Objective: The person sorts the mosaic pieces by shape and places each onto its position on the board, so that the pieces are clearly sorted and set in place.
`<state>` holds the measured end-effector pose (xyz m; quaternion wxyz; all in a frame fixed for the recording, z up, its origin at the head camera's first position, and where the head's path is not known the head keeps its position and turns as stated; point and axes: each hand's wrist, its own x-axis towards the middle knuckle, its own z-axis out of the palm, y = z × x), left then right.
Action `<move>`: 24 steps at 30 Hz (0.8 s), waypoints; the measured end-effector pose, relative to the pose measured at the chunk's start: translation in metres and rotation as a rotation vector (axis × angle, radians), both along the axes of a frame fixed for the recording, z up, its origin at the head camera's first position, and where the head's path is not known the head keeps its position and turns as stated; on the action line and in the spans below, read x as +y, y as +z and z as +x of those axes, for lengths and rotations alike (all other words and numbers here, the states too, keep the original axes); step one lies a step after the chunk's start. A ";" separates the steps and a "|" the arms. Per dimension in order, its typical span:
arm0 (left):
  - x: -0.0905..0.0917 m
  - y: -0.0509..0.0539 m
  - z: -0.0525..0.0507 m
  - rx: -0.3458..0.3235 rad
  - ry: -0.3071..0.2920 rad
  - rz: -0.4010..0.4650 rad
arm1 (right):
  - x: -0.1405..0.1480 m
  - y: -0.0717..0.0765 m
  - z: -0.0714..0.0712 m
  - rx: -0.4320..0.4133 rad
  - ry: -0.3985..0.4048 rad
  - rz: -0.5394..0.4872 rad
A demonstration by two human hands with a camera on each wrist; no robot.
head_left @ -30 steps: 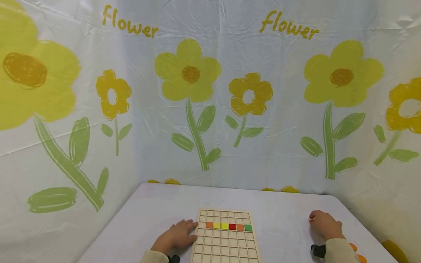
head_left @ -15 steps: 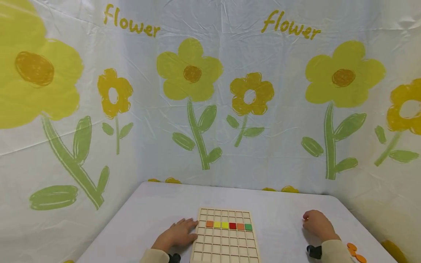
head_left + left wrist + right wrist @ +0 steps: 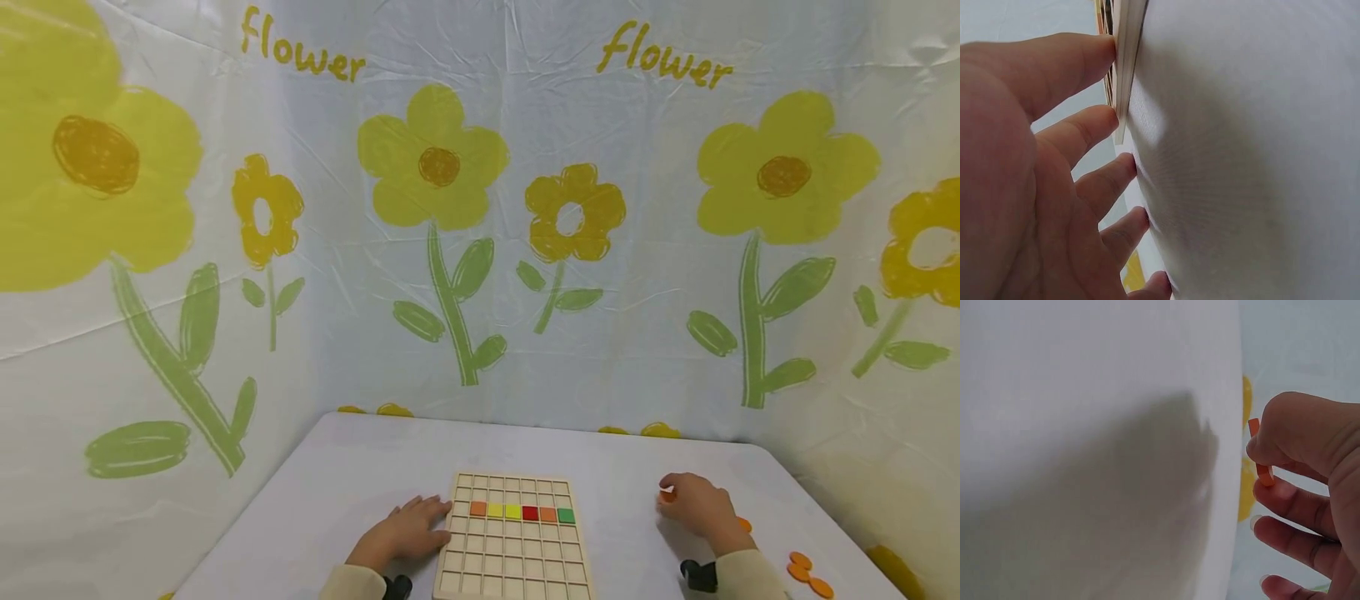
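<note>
A wooden grid board (image 3: 491, 550) lies on the table with a row of coloured square tiles, among them a red tile (image 3: 529, 513) and a green tile (image 3: 566, 516). My left hand (image 3: 405, 533) lies at the board's left side; in the left wrist view its thumb and index fingertip touch the edge of the board (image 3: 1125, 69), other fingers spread on the table. To the right of the board, my right hand (image 3: 701, 508) pinches an orange disc (image 3: 667, 496). The right wrist view shows the orange disc (image 3: 1264, 473) between thumb and fingers of my right hand (image 3: 1310, 475).
Several orange discs lie on the white table (image 3: 600, 458) at the right, a group of them (image 3: 800, 560) beyond my right sleeve (image 3: 750, 575) and another (image 3: 744, 524) beside my wrist. Flower-printed cloth (image 3: 645, 350) hangs behind and on both sides of the table.
My right hand has moved left toward the board, and the orange disc in it now shows. More orange discs have come into view beside the right arm. My left hand has stayed by the board.
</note>
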<state>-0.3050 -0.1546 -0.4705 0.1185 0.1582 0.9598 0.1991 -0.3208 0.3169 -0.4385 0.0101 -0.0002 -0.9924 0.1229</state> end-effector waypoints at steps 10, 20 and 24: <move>-0.001 0.000 -0.001 -0.004 -0.001 0.004 | -0.039 0.008 0.002 0.099 0.048 0.014; -0.001 0.002 -0.001 -0.026 0.006 0.003 | -0.070 0.015 0.006 0.214 0.125 0.009; 0.000 0.000 -0.003 -0.021 0.006 -0.001 | -0.081 0.014 0.006 0.241 0.143 -0.022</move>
